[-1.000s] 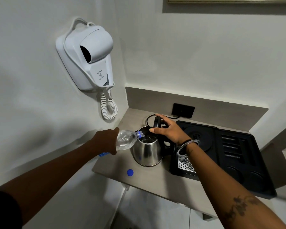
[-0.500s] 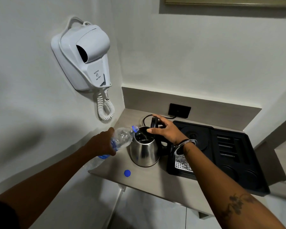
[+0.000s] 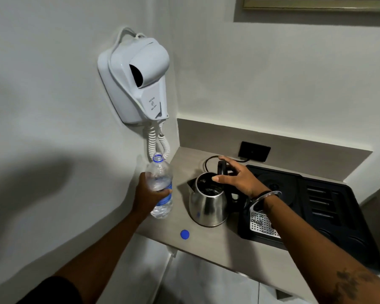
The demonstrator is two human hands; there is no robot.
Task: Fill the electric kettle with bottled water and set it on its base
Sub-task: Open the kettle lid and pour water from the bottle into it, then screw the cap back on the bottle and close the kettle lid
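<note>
A steel electric kettle [image 3: 207,207] stands on the beige counter [image 3: 224,244] with its black lid [image 3: 222,167] swung up. My right hand [image 3: 235,175] holds that lid open at the kettle's rim. Left of the kettle, my left hand [image 3: 146,196] grips a clear plastic water bottle [image 3: 160,183] with a blue label, upright and uncapped, nearly empty. The bottle's blue cap [image 3: 184,234] lies on the counter near the front edge. The round kettle base [image 3: 276,186] sits in the black tray [image 3: 329,207] to the right.
A white hair dryer [image 3: 138,77] with a coiled cord hangs on the left wall above the counter's corner. A black socket [image 3: 253,151] with a cable sits on the back ledge. A perforated metal grate [image 3: 261,224] lies in the tray's front left.
The bottle was tipped with its mouth in the kettle; my left hand has pulled it back to the left and turned it upright. My right hand stayed on the lid.
</note>
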